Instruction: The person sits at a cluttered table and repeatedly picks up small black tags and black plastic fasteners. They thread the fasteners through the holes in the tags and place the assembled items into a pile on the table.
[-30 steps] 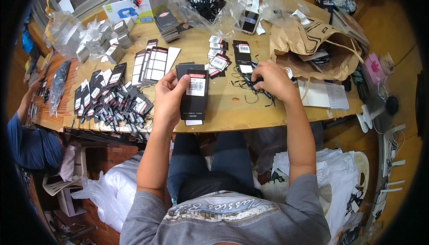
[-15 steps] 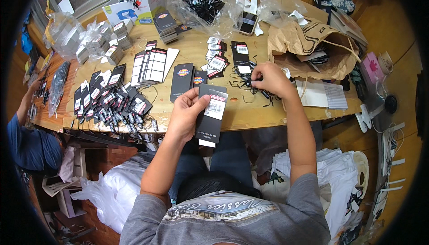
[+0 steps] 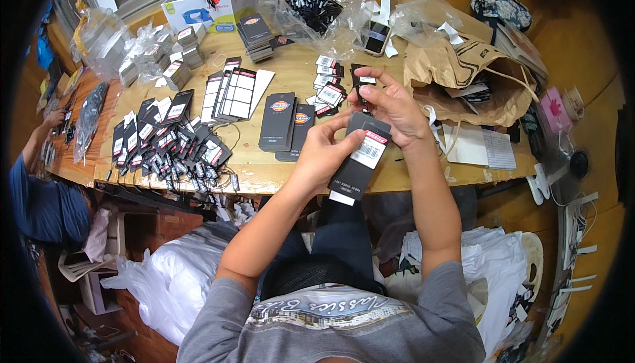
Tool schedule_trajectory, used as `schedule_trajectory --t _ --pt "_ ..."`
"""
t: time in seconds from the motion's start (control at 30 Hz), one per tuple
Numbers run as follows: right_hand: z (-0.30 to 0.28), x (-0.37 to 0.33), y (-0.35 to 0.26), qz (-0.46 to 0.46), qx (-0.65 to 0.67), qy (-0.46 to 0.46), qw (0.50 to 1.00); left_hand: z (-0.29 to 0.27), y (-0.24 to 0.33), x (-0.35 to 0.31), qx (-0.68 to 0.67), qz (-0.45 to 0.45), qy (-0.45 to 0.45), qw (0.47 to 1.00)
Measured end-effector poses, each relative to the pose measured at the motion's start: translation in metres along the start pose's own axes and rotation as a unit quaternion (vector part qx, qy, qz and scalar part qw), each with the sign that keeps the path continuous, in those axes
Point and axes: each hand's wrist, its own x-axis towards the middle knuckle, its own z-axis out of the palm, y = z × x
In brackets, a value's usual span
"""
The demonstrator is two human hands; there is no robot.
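Note:
My left hand (image 3: 323, 154) grips a few black hang tags (image 3: 352, 179) by their upper end, over the table's front edge. A barcode sticker with a red band is on the top tag, and a white corner pokes out below. Just above the tags, my right hand (image 3: 403, 115) pinches a thin black tag string (image 3: 360, 103). Whether it passes through the hole is hidden by my fingers. Beyond my left hand lie two stacks of black tags, a nearer-left stack (image 3: 276, 125) and one beside it (image 3: 302, 130). Small barcode tags (image 3: 327, 90) are fanned out behind my hands.
Strung tags form a heap (image 3: 169, 141) on the left, near white-panelled cards (image 3: 237, 95). A brown paper bag (image 3: 456, 65) lies at the right, beside a phone (image 3: 376, 37). Black strings fill a plastic bag (image 3: 311, 9) at the back. A co-worker's arm (image 3: 41, 138) shows far left.
My right hand has lifted from the strings on the table and come left to the tags, pinching a string. My left hand has carried the tags right, tilting them. The view has shifted slightly.

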Motion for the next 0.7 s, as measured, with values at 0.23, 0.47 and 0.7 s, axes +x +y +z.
schedule_trajectory --t 0.23,0.47,0.7 --pt "-0.002 0.004 0.006 -0.008 0.05 0.031 0.998 -0.002 -0.002 -0.007 -0.035 -0.071 -0.021 0.997" --pt "-0.023 0.016 -0.023 -0.122 0.119 0.063 0.983 -0.016 -0.01 -0.031 0.001 -0.089 -0.007 0.996" --pt "0.013 -0.01 -0.039 -0.24 -0.028 0.084 0.967 -0.033 -0.008 -0.023 -0.023 0.003 0.05 0.998"
